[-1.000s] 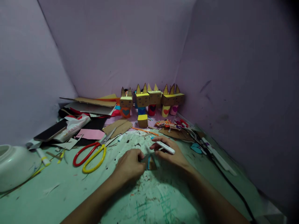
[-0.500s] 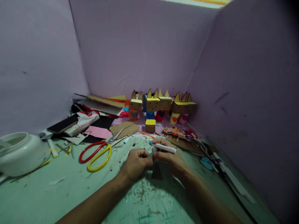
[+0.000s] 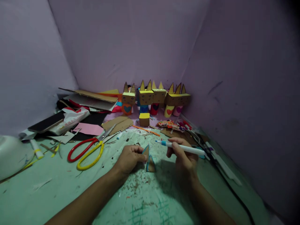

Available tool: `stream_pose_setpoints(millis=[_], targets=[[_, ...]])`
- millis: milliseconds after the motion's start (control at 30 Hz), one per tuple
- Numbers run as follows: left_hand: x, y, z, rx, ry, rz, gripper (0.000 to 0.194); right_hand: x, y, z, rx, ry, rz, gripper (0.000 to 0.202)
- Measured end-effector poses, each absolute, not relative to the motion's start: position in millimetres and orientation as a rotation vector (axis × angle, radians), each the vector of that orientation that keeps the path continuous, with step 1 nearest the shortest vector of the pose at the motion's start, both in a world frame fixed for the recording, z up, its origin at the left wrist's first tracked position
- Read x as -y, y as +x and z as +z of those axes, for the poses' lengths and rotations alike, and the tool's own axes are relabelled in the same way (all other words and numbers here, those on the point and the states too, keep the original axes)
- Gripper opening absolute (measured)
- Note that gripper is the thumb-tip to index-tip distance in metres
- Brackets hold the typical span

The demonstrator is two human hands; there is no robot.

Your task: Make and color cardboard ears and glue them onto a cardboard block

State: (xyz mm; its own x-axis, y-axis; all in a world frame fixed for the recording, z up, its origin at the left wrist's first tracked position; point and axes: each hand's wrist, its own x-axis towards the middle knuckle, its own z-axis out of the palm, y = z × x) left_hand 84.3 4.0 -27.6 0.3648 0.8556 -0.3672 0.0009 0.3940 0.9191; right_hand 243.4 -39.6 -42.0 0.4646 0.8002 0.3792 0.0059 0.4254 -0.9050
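Between the fingertips of my left hand (image 3: 130,160) is a small cardboard triangle (image 3: 146,152) with a blue-coloured edge. A second cardboard triangle (image 3: 151,164), also edged in blue, lies on the green tabletop just below it. My right hand (image 3: 185,156) grips a white felt-tip pen (image 3: 187,148) with a blue collar. Its blue tip points left, a short way from the held triangle and not touching it. A small cardboard box (image 3: 144,120) with a yellow top sits beyond my hands.
Red-and-yellow-handled scissors (image 3: 90,153) lie to the left, near a white pot (image 3: 14,157). Cardboard figures with pointed ears (image 3: 146,97) line the back wall. Paper and cardboard scraps (image 3: 89,128) pile up at back left. A black cable (image 3: 228,184) runs along the right.
My right hand has moved right, away from my left, and the pen's blue tip now shows uncovered. The held triangle is now turned upright. The view has shifted slightly right and down.
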Motion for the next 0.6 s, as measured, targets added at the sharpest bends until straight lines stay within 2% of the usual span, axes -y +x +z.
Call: stream_pose_setpoints(millis=[133, 367, 600], targets=[[-3, 85, -29, -1.012, 0.992, 0.683, 0.013, 46, 230, -37, 1.032, -1.051, 0.612, 0.009], [-4, 88, -27, -1.047, 0.999, 0.675, 0.006, 47, 241, -44, 1.225, -1.123, 0.559, 0.014], [-5, 87, -32, -1.046, 1.007, 0.674, 0.012, 44, 242, -48, 1.320, -1.114, 0.532, 0.012]])
